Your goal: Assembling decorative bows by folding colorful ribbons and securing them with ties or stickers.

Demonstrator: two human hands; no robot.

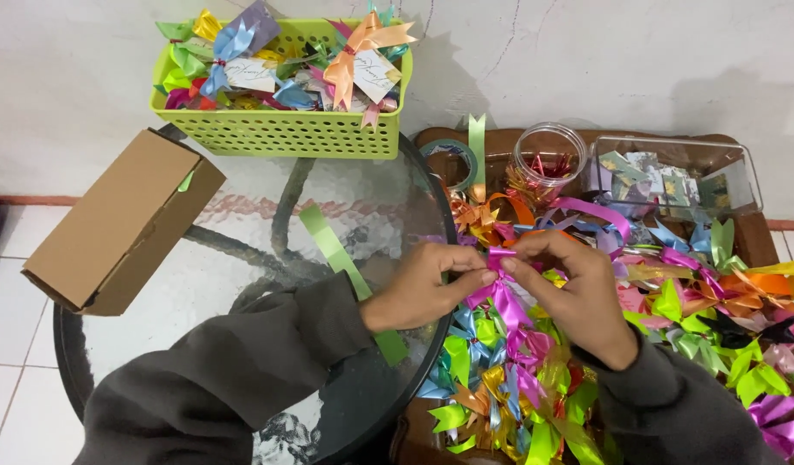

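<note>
Our hands meet over the right edge of the round glass table (242,284). Left hand (423,284) and right hand (573,288) both pinch the same magenta ribbon (503,297) at its top fold, fingertips nearly touching; the ribbon's tails hang down between the wrists. Both sleeves dark grey.

Just below and right of the magenta ribbon: a loose heap of ribbon bows (690,319), green, orange, pink, blue, gold, spread across a lower brown wooden surface (750,228) beside the glass table.

Left of the ribbon, lying on the glass: a flat green ribbon strip (332,250), running diagonally under the left wrist.

Above the ribbon: a roll of tape (453,159) with a green strip standing up beside it, then a clear round jar (548,155) with small shiny bits inside, then a clear rectangular box (672,176) holding paper tags.

Far above-left of the ribbon, at the table's back edge: a lime green basket (276,129) full of finished bows with tags. Left of that, a brown cardboard box (121,224) overhanging the table edge.
</note>
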